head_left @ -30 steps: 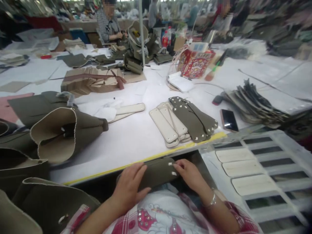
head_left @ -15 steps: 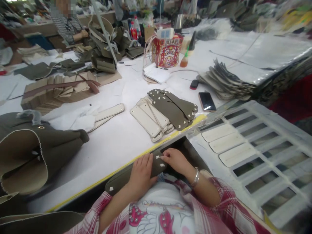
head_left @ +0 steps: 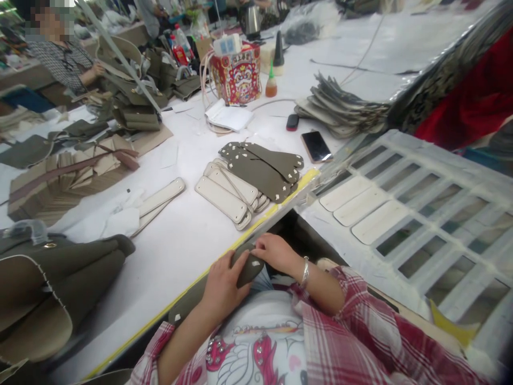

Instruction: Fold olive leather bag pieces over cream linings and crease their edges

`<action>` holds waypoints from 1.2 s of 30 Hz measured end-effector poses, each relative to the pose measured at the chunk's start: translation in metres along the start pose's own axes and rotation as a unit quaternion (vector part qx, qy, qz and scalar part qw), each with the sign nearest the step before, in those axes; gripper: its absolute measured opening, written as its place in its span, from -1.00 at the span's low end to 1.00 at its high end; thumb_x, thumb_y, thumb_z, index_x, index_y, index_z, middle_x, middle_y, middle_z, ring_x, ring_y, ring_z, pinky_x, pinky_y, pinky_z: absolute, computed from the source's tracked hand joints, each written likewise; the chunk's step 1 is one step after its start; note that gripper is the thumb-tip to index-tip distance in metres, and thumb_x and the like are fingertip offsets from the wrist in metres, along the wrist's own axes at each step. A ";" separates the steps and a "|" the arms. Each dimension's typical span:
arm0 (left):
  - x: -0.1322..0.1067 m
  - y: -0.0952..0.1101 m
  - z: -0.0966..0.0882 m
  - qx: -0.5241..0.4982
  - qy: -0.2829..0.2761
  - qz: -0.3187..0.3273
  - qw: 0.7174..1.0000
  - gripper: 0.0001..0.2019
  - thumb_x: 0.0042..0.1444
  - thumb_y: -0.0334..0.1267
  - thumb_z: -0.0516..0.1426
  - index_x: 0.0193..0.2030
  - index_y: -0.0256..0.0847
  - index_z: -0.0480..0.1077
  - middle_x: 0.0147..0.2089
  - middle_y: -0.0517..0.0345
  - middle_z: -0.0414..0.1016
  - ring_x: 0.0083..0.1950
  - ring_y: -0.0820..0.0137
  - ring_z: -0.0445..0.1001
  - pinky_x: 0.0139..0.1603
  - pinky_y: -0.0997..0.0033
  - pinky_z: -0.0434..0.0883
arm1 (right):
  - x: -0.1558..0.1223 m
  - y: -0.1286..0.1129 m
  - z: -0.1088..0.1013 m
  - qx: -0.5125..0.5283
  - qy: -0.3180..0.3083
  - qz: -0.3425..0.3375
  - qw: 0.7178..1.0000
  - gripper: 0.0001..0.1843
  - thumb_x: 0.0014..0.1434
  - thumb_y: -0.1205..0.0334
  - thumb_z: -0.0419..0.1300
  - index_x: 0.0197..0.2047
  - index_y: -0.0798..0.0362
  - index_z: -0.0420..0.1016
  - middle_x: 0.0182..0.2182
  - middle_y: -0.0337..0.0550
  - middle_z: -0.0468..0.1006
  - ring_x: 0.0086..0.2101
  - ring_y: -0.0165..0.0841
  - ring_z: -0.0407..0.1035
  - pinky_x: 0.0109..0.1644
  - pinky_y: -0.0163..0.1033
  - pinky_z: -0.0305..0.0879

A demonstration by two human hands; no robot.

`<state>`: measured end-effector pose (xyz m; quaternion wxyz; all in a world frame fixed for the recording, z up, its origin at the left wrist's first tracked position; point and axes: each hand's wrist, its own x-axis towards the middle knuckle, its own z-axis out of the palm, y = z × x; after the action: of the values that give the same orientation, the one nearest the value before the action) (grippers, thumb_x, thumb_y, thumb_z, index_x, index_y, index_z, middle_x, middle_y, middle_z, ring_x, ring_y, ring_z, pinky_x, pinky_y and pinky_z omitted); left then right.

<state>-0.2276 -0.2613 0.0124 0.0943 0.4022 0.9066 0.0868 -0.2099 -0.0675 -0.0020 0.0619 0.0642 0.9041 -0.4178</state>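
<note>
We have two bare hands low over our lap, just below the yellow-taped edge of the white table [head_left: 176, 256]. Our left hand [head_left: 222, 289] is closed around a long olive-green strap [head_left: 249, 270] with small white tabs, and our right hand [head_left: 274, 254], with a silver bangle [head_left: 305, 271] on the wrist, also grips its upper end with curved fingers. The strap lies slanted, and its lower end goes toward seven o'clock, near the table edge.

At twelve o'clock from our hands, a pile of olive-green straps [head_left: 260, 171] lies on the table, partly on cream-coloured strips [head_left: 222, 200]. At one o'clock is a black smartphone [head_left: 316, 147]. At three o'clock, a white slotted plastic rack [head_left: 417, 224] carries cream-coloured strips [head_left: 360, 208]. At nine o'clock lies an open olive-green bag body [head_left: 52, 272] with cream lining. Far at eleven o'clock, a seated person [head_left: 60, 59] works at the table.
</note>
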 end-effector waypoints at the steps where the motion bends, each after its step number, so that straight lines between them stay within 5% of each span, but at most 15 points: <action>1: 0.000 0.000 0.000 0.001 -0.001 0.002 1.000 -0.30 -0.05 -0.15 0.19 0.26 -0.04 0.07 0.16 -0.09 0.13 0.12 0.12 0.21 0.08 0.13 0.23 | -0.001 0.000 0.000 0.003 0.001 0.000 1.000 -0.77 0.03 0.26 0.21 -0.60 0.11 0.32 -0.51 -0.24 0.34 -0.45 -0.46 0.22 -0.36 -0.35 0.07; 36: -0.004 -0.010 0.009 -0.045 0.032 0.006 0.998 -0.39 -0.10 -0.22 0.19 0.17 -0.01 0.23 0.12 -0.09 0.12 0.05 0.10 0.25 0.05 0.11 0.28 | 0.006 -0.004 0.004 0.067 -0.043 0.010 0.997 -0.69 0.06 0.30 0.18 -0.65 0.10 0.22 -0.49 -0.23 0.37 -0.43 -0.45 0.23 -0.35 -0.35 0.12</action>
<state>-0.2299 -0.2696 0.0015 0.0826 0.3996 0.9020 0.1414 -0.2160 -0.0723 -0.0027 0.1007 0.0589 0.8699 -0.4791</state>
